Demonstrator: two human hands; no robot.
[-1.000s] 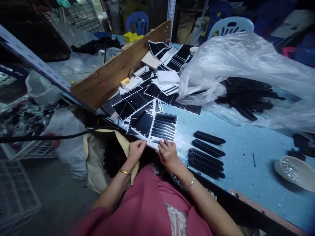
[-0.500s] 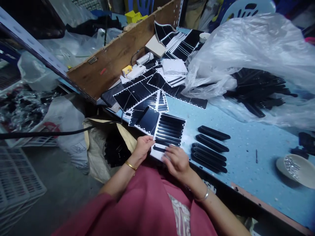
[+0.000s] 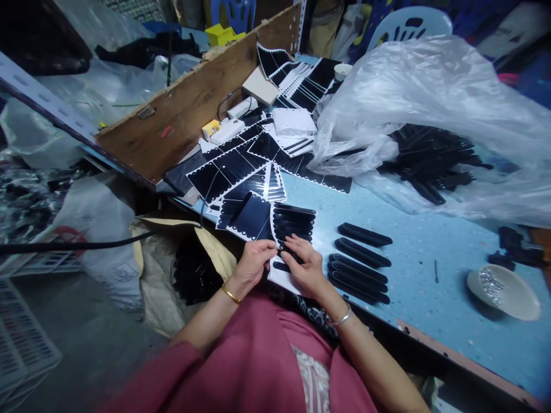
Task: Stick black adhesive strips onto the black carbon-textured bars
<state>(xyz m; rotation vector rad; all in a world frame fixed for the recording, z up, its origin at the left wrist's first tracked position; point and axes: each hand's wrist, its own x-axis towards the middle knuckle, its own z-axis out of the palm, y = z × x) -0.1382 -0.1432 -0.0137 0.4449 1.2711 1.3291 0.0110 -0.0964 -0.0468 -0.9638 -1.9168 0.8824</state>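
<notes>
A white backing sheet (image 3: 287,281) carrying black sticker strips (image 3: 295,219) lies at the table's near edge, its left side bent up. My left hand (image 3: 257,259) pinches that left edge between thumb and fingers. On the sheet's lower strips rests my right hand (image 3: 305,265), fingers bent and close to the left fingertips; whether a strip is between them is hidden. Just right of it, several long black rounded pieces (image 3: 359,269) lie in a column on the blue table (image 3: 413,229).
More black sticker sheets (image 3: 232,166) spread toward the wooden board (image 3: 142,135). A large clear plastic bag (image 3: 413,86) covers black parts (image 3: 430,155) at the back right. A bowl (image 3: 523,295) holds small metal pieces. An open sack (image 3: 157,275) stands left of the table.
My right hand has moved up and left across the sheet, toward my left fingertips. The sheet's left side now bends upward. The whole view has shifted slightly.
</notes>
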